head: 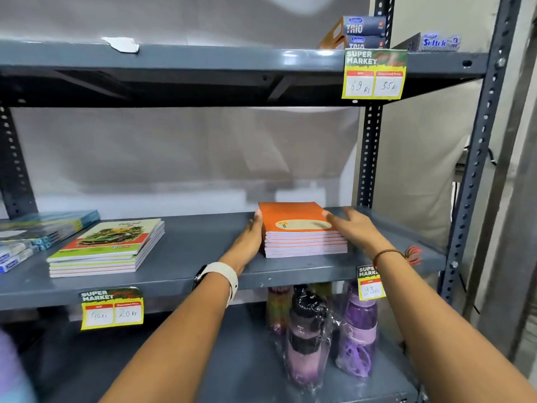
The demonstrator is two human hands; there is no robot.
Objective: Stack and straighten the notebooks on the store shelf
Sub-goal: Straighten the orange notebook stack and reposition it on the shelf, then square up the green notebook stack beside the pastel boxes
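A squared stack of several orange-covered notebooks lies on the middle grey shelf, right of centre. My left hand lies flat against the stack's left side, fingers together. On the stack's right side rests my right hand, fingers spread, with fingertips touching the top cover's right edge. Further left on the same shelf sits a second stack of notebooks with a green car cover, slightly fanned. At the far left lies a third pile with blue-edged covers.
Yellow price tags hang from the shelf's front edge, another tag from the upper shelf. Wrapped purple bottles stand on the lower shelf. Blue boxes sit on the top shelf. A slotted upright bounds the right side.
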